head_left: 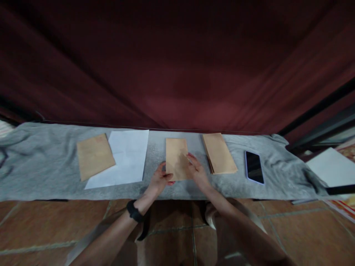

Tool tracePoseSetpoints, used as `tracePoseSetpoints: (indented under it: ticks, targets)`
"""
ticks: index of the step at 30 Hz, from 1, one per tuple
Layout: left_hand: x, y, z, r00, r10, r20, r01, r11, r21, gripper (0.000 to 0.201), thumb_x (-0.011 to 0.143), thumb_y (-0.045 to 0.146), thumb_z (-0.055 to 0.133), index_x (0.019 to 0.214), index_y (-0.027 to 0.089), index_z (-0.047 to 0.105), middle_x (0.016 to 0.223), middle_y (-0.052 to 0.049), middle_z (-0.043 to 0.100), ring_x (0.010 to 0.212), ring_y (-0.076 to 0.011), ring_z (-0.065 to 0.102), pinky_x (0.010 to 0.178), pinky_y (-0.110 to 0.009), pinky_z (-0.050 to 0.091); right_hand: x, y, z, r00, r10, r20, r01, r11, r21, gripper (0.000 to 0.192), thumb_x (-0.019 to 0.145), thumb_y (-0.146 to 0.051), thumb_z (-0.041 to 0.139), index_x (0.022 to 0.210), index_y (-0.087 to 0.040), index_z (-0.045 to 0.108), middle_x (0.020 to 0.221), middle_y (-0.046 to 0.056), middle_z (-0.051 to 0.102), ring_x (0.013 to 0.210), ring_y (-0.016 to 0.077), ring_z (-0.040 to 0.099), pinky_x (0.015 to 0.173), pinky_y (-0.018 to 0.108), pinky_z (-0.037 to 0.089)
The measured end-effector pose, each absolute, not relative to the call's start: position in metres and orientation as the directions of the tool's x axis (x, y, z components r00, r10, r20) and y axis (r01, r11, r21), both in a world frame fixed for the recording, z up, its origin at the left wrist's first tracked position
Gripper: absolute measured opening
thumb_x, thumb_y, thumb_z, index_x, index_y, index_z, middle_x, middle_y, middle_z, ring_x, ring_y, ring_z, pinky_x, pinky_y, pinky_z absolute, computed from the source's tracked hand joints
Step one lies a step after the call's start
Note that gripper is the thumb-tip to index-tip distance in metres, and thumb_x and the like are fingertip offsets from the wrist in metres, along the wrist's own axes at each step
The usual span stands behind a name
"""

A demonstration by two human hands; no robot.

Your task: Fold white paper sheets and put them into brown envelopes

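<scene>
A brown paper envelope (176, 157) is in front of me at the middle of the grey cloth. My left hand (161, 179) grips its lower left corner, thumb on top and fingers underneath. At the envelope's right edge is my right hand (196, 170), its fingers curled against the paper; whether it pinches the edge I cannot tell. A stack of brown envelopes (220, 153) lies just right of my right hand. To the left, another brown envelope (95, 156) partly overlaps white paper sheets (130, 157).
A phone (254, 167) with a dark screen lies right of the stack. The grey cloth (50, 159) covers a long narrow surface, with a dark red curtain (177, 92) behind it. White paper (332, 166) is at the far right. Below is a tiled floor (50, 225).
</scene>
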State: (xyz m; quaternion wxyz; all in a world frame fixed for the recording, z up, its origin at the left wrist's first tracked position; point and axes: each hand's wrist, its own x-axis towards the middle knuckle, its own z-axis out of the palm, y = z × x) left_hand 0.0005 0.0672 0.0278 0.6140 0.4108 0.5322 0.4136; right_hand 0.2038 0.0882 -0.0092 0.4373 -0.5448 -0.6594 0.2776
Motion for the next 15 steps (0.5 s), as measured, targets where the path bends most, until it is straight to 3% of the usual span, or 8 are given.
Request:
tracePoseSetpoints:
  ticks: [1, 5, 8, 10, 11, 13, 15]
  targets:
    - [0.002, 0.066, 0.027, 0.097, 0.935, -0.340, -0.066, 0.347, 0.936, 0.081, 0.067, 0.036, 0.085, 0.138, 0.022, 0.048, 0.075, 0.002, 0.073, 0.060, -0.0197, 0.071, 0.058, -0.033, 0.059, 0.197, 0.082, -0.006, -0.082, 0.954, 0.288, 0.503, 0.289, -0.815, 0.045, 0.104, -0.029, 0.039, 0.143, -0.023, 0.061, 0.153, 0.008, 0.057, 0.144, 0.0229, 0.051, 0.120, 0.049, 0.045]
    - [-0.003, 0.062, 0.027, 0.116, 0.917, -0.381, 0.048, 0.378, 0.924, 0.080, 0.074, 0.033, 0.078, 0.145, 0.022, 0.042, 0.073, 0.003, 0.073, 0.051, -0.0201, 0.067, 0.051, -0.032, 0.055, 0.178, 0.054, 0.001, -0.439, 0.852, 0.283, 0.745, 0.522, -0.416, 0.051, 0.107, -0.030, 0.043, 0.155, -0.015, 0.047, 0.164, 0.012, 0.043, 0.153, 0.0253, 0.039, 0.126, 0.050, 0.035]
    - [-0.017, 0.064, 0.031, 0.064, 0.956, -0.286, 0.402, 0.237, 0.884, 0.051, 0.083, 0.033, 0.072, 0.130, 0.022, 0.060, 0.066, 0.001, 0.070, 0.047, -0.0206, 0.064, 0.049, -0.031, 0.050, 0.176, 0.044, 0.000, -0.521, 0.813, 0.258, 0.776, 0.578, -0.253, 0.058, 0.106, -0.036, 0.051, 0.159, -0.017, 0.040, 0.167, 0.012, 0.037, 0.154, 0.0270, 0.036, 0.127, 0.051, 0.033]
    - [-0.025, 0.069, 0.036, 0.014, 0.994, -0.104, 0.660, 0.069, 0.749, 0.027, 0.090, 0.034, 0.065, 0.113, 0.023, 0.070, 0.072, -0.003, 0.073, 0.063, -0.0244, 0.071, 0.061, -0.034, 0.056, 0.178, 0.044, 0.001, -0.527, 0.811, 0.256, 0.781, 0.580, -0.230, 0.057, 0.106, -0.037, 0.050, 0.159, -0.018, 0.040, 0.167, 0.012, 0.037, 0.154, 0.0262, 0.037, 0.126, 0.050, 0.034]
    - [-0.028, 0.073, 0.038, 0.026, 1.000, 0.002, 0.733, -0.020, 0.680, 0.024, 0.094, 0.035, 0.059, 0.109, 0.023, 0.072, 0.081, -0.006, 0.076, 0.076, -0.0263, 0.075, 0.071, -0.037, 0.058, 0.179, 0.045, 0.002, -0.530, 0.809, 0.255, 0.779, 0.583, -0.229, 0.056, 0.107, -0.038, 0.050, 0.159, -0.020, 0.041, 0.167, 0.011, 0.038, 0.153, 0.0260, 0.038, 0.126, 0.050, 0.034]
    - [-0.027, 0.083, 0.040, 0.144, 0.974, 0.174, 0.761, -0.222, 0.610, 0.033, 0.102, 0.037, 0.047, 0.118, 0.022, 0.072, 0.110, -0.011, 0.078, 0.106, -0.0262, 0.073, 0.094, -0.041, 0.057, 0.181, 0.047, 0.006, -0.546, 0.798, 0.254, 0.767, 0.598, -0.233, 0.053, 0.107, -0.040, 0.050, 0.156, -0.023, 0.045, 0.165, 0.010, 0.042, 0.152, 0.0268, 0.041, 0.125, 0.051, 0.034]
    - [-0.022, 0.097, 0.039, 0.348, 0.901, 0.260, 0.704, -0.435, 0.562, 0.043, 0.106, 0.037, 0.037, 0.135, 0.020, 0.065, 0.139, -0.012, 0.068, 0.133, -0.0230, 0.061, 0.113, -0.042, 0.047, 0.181, 0.049, 0.010, -0.573, 0.778, 0.256, 0.743, 0.626, -0.239, 0.050, 0.107, -0.043, 0.051, 0.153, -0.026, 0.049, 0.162, 0.008, 0.047, 0.150, 0.0276, 0.042, 0.125, 0.053, 0.034]
